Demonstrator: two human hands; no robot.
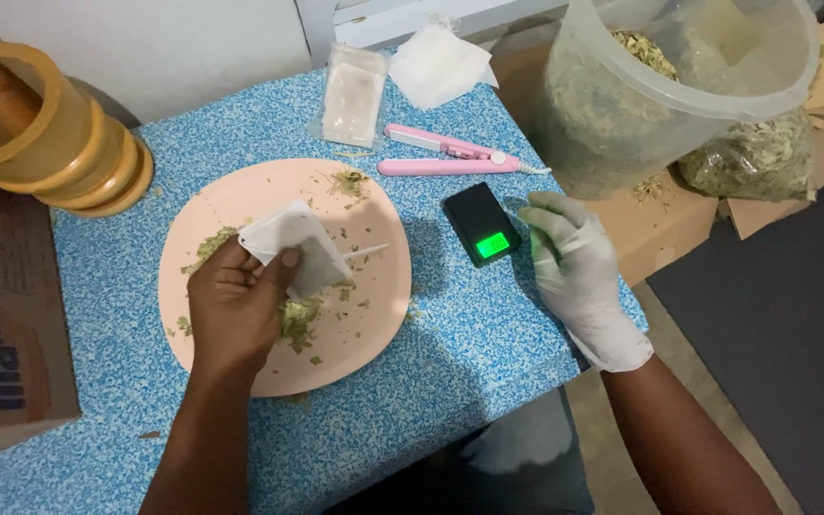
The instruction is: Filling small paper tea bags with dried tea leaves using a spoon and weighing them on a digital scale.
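Papery white sachet point(293, 246) in bare left hand point(236, 310), over smooth pink plate point(379, 315)

Plate point(374, 315) on table point(469, 362), scale point(481, 224) right of it, sealer point(450, 154) behind.

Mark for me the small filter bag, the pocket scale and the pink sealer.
filter bag point(299, 243), head view, middle of the white pouch above the left hand's thumb.
pocket scale point(481, 223), head view, black top above the lit green display.
pink sealer point(445, 167), head view, lower arm.
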